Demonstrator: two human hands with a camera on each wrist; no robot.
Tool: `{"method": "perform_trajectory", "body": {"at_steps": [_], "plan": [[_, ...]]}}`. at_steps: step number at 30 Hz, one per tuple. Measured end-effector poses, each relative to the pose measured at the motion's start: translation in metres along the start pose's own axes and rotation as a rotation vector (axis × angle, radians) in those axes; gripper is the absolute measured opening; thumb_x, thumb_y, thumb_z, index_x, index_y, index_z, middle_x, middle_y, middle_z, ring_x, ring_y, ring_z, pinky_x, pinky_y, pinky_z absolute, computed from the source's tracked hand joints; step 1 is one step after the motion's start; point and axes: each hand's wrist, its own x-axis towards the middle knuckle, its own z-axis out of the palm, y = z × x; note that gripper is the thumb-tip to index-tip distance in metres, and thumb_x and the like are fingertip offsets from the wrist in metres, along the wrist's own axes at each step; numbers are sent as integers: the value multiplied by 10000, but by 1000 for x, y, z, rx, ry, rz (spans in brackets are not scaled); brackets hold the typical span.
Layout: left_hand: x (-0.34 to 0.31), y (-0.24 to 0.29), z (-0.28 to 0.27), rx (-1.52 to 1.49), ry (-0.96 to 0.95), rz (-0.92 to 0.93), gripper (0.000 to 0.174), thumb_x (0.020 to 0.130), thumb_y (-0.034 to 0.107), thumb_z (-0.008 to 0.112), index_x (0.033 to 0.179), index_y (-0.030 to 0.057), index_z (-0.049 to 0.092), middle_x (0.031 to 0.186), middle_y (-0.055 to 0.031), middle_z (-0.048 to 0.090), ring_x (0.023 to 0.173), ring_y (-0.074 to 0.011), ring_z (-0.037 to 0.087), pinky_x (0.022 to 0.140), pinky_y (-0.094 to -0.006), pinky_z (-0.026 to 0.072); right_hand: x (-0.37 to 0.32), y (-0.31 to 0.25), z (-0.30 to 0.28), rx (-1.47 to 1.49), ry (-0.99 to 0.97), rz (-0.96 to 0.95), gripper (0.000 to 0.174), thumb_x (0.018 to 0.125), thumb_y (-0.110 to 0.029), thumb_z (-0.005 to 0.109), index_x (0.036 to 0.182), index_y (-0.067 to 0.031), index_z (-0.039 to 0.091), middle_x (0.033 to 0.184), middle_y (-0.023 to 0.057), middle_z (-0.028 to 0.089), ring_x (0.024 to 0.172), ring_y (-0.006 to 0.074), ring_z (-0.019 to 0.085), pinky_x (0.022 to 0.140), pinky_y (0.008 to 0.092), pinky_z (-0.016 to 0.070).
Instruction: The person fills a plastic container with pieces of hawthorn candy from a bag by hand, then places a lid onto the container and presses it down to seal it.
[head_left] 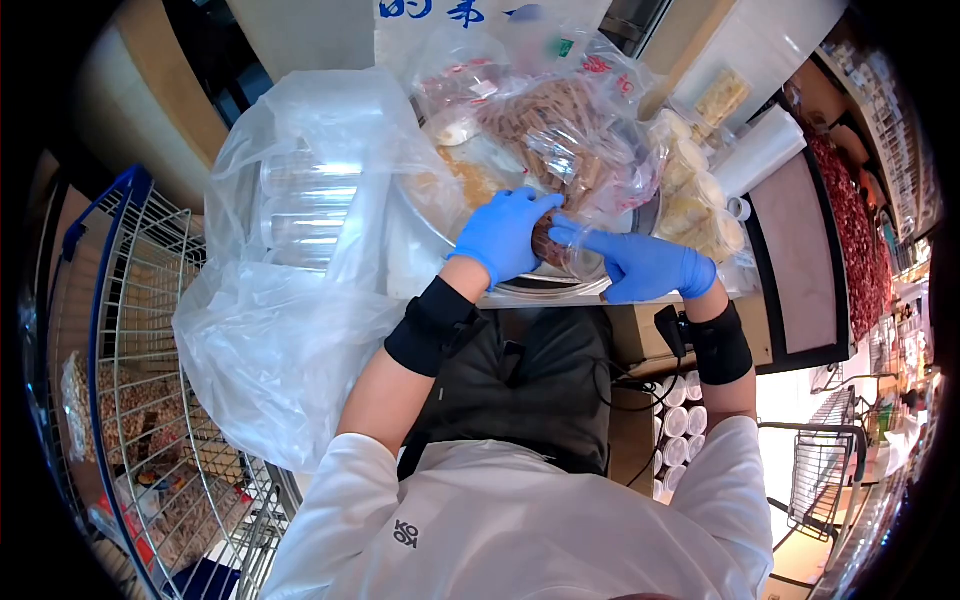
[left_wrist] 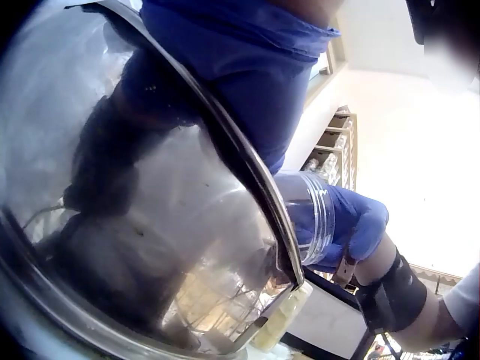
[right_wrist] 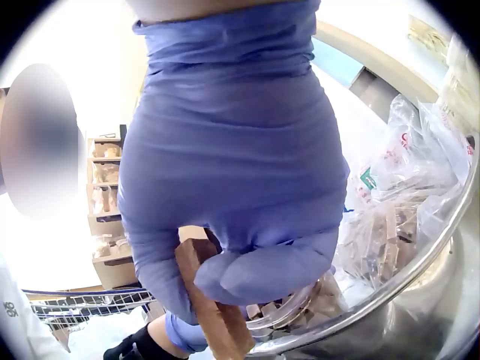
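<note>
A clear plastic jar [head_left: 580, 262] lies tilted at the front edge of a big steel basin [left_wrist: 247, 161], its ringed mouth turned to the right. Brown pieces show inside it. My blue-gloved left hand [head_left: 505, 235] grips the jar's closed end. My right hand [right_wrist: 236, 150], also gloved, is right beside the mouth and pinches a flat brown stick [right_wrist: 214, 304] between thumb and fingers. In the left wrist view, the basin's rim hides most of the left fingers. A plastic bag of brown sticks [head_left: 555, 125] lies in the basin beyond the hands.
Left of the basin is a large clear bag [head_left: 270, 370] with empty jars [head_left: 310, 210]. Lidded tubs [head_left: 700, 195] and a plastic roll [head_left: 765, 150] stand at right. A wire cart [head_left: 150, 330] is at far left. More jars [head_left: 680, 420] sit below the counter.
</note>
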Motion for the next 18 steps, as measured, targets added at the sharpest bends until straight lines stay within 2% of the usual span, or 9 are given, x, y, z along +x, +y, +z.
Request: {"method": "perform_trajectory", "body": {"at_steps": [2, 3, 5, 6, 9, 11, 12, 14, 18], "plan": [[1, 2, -2, -3, -44, -25, 750, 647, 158, 789, 1348, 190, 524, 1218, -139, 582, 1109, -378, 560, 972, -430, 479, 6, 10, 1, -83, 61, -97, 914, 745, -143, 664, 1552, -136, 233, 1417, 213, 503, 1057, 322, 632, 929, 381, 494], [1, 1, -2, -3, -41, -28, 750, 647, 158, 789, 1348, 190, 524, 1218, -139, 582, 1109, -378, 560, 972, -430, 479, 5, 12, 2, -87, 58, -99, 914, 745, -143, 664, 1552, -136, 233, 1417, 213, 503, 1057, 322, 632, 929, 381, 494], [1, -1, 0, -1, -48, -24, 757, 647, 163, 790, 1354, 191, 520, 1225, -140, 579, 1110, -378, 559, 972, -436, 480, 0, 13, 8, -79, 154, -181, 874, 751, -154, 657, 1535, -133, 272, 1415, 214, 499, 1210, 366, 567, 1015, 405, 450], [1, -2, 0, -2, -46, -28, 757, 647, 163, 790, 1354, 191, 520, 1225, -140, 579, 1110, -378, 559, 972, -436, 480, -3, 10, 9, -81, 150, -182, 874, 751, -154, 657, 1535, -133, 272, 1415, 214, 499, 1210, 366, 567, 1015, 405, 450], [-1, -3, 3, -7, -25, -39, 758, 650, 169, 790, 1358, 192, 517, 1233, -141, 575, 1111, -381, 556, 970, -437, 482, -11, -2, 10, -133, 111, -9, 825, 754, -141, 640, 1512, -129, 313, 1461, 203, 447, 1194, 385, 563, 991, 421, 468], [0, -4, 4, -16, -24, -37, 759, 654, 172, 790, 1361, 192, 515, 1240, -141, 572, 1116, -382, 554, 970, -436, 483, -7, 5, 16, -269, 313, -207, 898, 703, -36, 588, 1539, -183, 295, 1510, 185, 403, 1084, 353, 643, 876, 404, 517], [0, -4, 4, -16, -25, -37, 759, 654, 172, 790, 1361, 192, 515, 1240, -141, 572, 1116, -382, 554, 970, -436, 483, -5, 7, 16, -268, 312, -207, 898, 703, -36, 588, 1539, -183, 295, 1510, 185, 403, 1084, 353, 643, 876, 404, 517], [0, -3, 3, -4, -31, -25, 744, 666, 167, 781, 1360, 190, 516, 1232, -137, 575, 1103, -378, 558, 963, -433, 486, 0, 9, 14, -320, 236, -194, 902, 713, -37, 590, 1544, -199, 279, 1547, 183, 343, 1190, 391, 583, 952, 405, 494], [2, -1, 4, 19, -46, -35, 728, 674, 148, 770, 1357, 186, 522, 1221, -132, 579, 1086, -372, 562, 948, -431, 492, 19, 8, 12, -277, 180, -174, 908, 726, -62, 607, 1550, -210, 258, 1553, 185, 325, 1190, 403, 568, 984, 412, 482]]}}
